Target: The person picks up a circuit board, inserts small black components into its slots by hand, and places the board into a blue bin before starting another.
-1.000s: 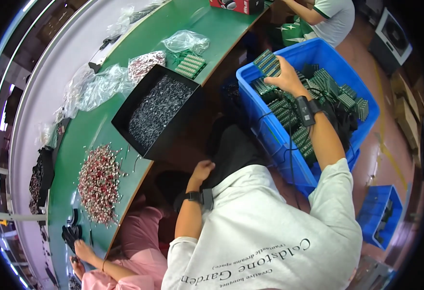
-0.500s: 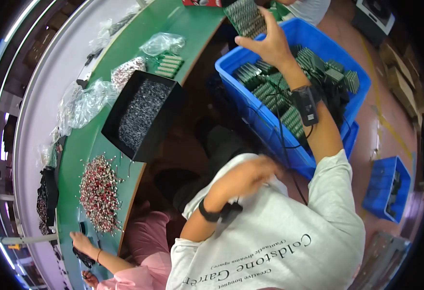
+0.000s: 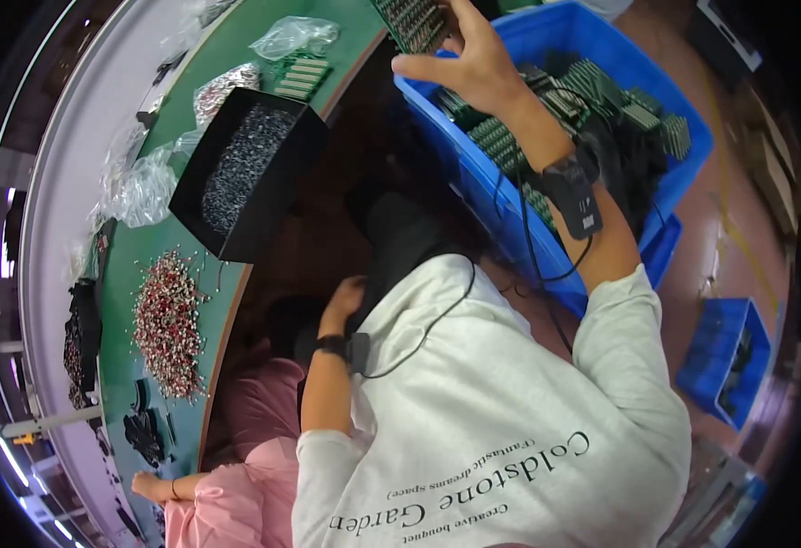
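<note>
Circuit boards (image 3: 411,20) lifted in a stack above the blue crate's (image 3: 473,192) near-left corner.
Right hand (image 3: 473,64) grips them with spread fingers, so one could slip back into the crate; left hand (image 3: 344,300) rests curled at the lap, its grasp unclear.

Single head view, looking steeply down (fisheye), close.

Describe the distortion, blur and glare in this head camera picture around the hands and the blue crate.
Head view: strong fisheye, so the green table edge bows and black corners ring the frame. The right hand holding a stack of green circuit boards by the blue crate is slightly soft near the top rim. The left hand sits in shadow. Glare shows on the clear plastic bags and the far-left light strips.
</note>
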A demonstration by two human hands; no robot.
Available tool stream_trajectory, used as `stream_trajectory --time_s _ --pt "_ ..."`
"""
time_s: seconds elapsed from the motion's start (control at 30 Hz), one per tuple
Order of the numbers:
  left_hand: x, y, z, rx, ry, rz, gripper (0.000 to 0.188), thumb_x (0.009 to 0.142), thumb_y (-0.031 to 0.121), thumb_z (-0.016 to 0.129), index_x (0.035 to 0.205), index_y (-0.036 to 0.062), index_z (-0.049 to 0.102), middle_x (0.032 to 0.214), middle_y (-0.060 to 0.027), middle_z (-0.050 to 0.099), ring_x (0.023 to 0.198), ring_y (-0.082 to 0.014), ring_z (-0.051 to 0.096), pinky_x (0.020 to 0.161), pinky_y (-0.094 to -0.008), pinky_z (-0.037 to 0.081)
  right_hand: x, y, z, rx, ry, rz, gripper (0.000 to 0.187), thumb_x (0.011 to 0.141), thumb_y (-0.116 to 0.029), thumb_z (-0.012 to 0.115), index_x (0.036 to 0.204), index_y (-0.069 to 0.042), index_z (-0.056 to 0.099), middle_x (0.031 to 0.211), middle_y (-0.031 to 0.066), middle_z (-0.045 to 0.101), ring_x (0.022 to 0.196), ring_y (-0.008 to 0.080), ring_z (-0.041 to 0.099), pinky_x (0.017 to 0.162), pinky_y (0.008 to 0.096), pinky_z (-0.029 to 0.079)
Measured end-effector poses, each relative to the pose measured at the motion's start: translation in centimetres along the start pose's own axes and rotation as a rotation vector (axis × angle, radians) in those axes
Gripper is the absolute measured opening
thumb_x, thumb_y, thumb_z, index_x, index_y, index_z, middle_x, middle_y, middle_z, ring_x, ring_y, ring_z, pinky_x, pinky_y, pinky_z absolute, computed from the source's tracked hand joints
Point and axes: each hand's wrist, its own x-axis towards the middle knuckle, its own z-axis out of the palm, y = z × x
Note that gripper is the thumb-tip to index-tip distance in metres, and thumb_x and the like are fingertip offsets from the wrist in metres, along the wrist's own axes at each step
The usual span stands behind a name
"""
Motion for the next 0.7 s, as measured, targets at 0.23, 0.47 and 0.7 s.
stream_trajectory --time_s 0.23,0.47,0.7 --pt "10.3 -7.1 0.3 -0.096 0.217 -0.172 0.031 0.097 0.025 0.051 0.111 0.0061 0.071 0.110 -0.0163 0.069 0.096 -0.0203 0.064 0.086 -0.0339 0.050 4.6 1.7 0.2 0.091 -0.025 -0.169 0.092 0.071 -0.002 0.082 0.147 0.003 0.031 0.135 0.0127 0.051 0.124 0.0223 0.053 0.109 0.0382 0.039" --pt "28.3 3.8 -10.4 -0.257 0.115 0.099 0.028 0.097 0.024 0.052 0.110 0.0063 0.070 0.114 -0.0158 0.067 0.101 -0.0209 0.062 0.088 -0.0345 0.050 11.6 2.9 -0.6 -0.069 0.136 -0.090 0.104 0.070 -0.039 0.084 0.148 0.003 0.029 0.123 0.0143 0.056 0.113 0.0249 0.058 0.099 0.0364 0.045" --pt "31.4 6.8 -10.1 -0.406 0.022 0.241 0.026 0.098 0.024 0.054 0.110 0.0064 0.069 0.119 -0.0153 0.064 0.106 -0.0214 0.060 0.090 -0.0352 0.049 14.5 3.6 1.3 -0.004 0.159 -0.014 0.099 0.071 -0.035 0.083 0.147 0.002 0.032 0.121 0.0139 0.057 0.109 0.0245 0.060 0.095 0.0362 0.049"
